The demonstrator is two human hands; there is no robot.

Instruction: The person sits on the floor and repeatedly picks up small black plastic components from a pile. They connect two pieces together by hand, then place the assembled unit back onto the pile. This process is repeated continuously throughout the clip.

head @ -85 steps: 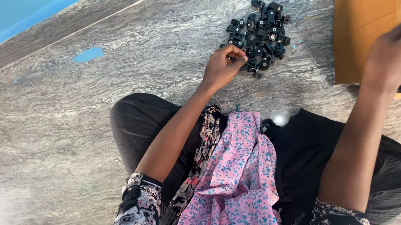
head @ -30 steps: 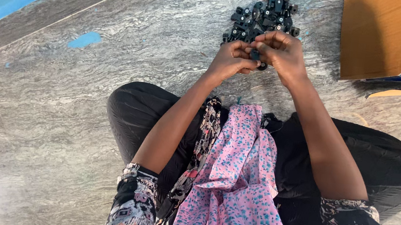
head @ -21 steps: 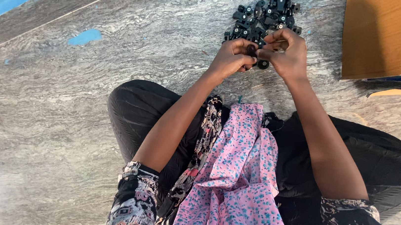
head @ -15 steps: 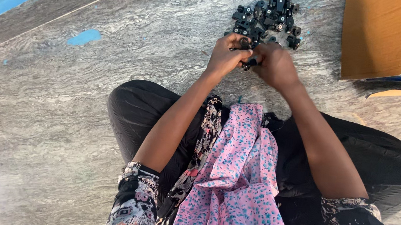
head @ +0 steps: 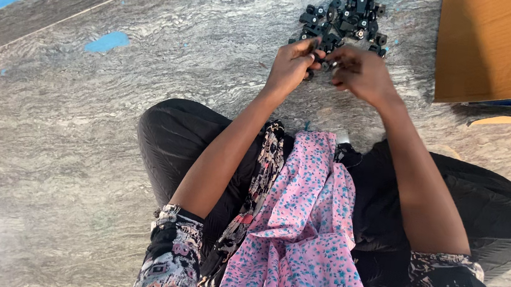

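Grey marble floor [head: 78, 144] carries a pile [head: 345, 17] of small black parts. Left hand [head: 292, 65] and right hand [head: 364, 76] pinch one part [head: 326, 61] between them; it looks light, rigid and best gripped by its edges.

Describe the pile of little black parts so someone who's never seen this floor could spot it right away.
Start at the brown cardboard box on the grey marbled floor, at the top right. Just left of it, beyond both hands, lies the pile of small black plastic parts. It is the only loose dark heap on the floor; the blue paint patch lies far off to the left.
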